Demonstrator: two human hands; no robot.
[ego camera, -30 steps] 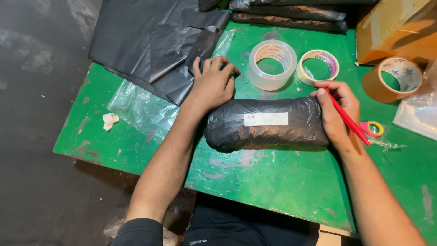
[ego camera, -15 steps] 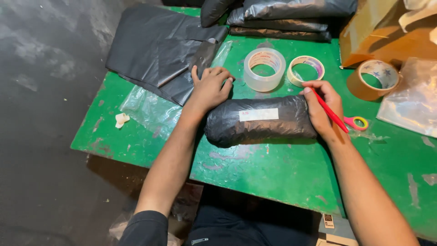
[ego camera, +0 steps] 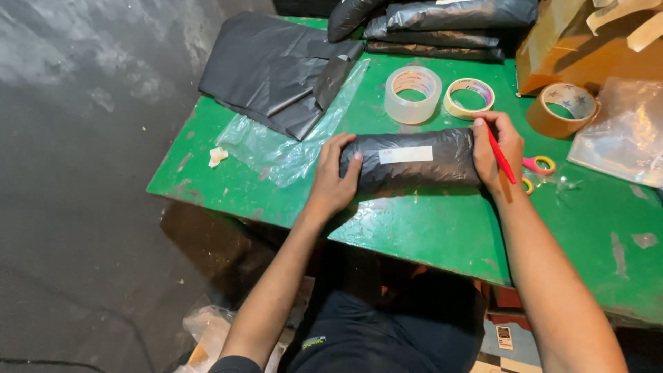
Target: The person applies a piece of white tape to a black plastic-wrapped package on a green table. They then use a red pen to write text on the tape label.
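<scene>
A black plastic-wrapped parcel point(ego camera: 414, 160) with a white label lies on the green table point(ego camera: 428, 228). My left hand point(ego camera: 336, 174) cups its left end, fingers on the wrap. My right hand point(ego camera: 496, 152) presses against the right end while holding a red pen point(ego camera: 500, 155) between its fingers.
Behind the parcel stand a clear tape roll point(ego camera: 413, 94), a thin tape roll point(ego camera: 469, 98) and a brown tape roll point(ego camera: 561, 109). Scissors point(ego camera: 540, 168) lie right of my hand. Black bags point(ego camera: 273, 69), a clear plastic sheet point(ego camera: 290, 148), stacked parcels point(ego camera: 442, 24) and a cardboard box point(ego camera: 587, 48) ring the table.
My left hand has come down from the black bags onto the left end of the parcel. My right hand stays at the right end with the pen.
</scene>
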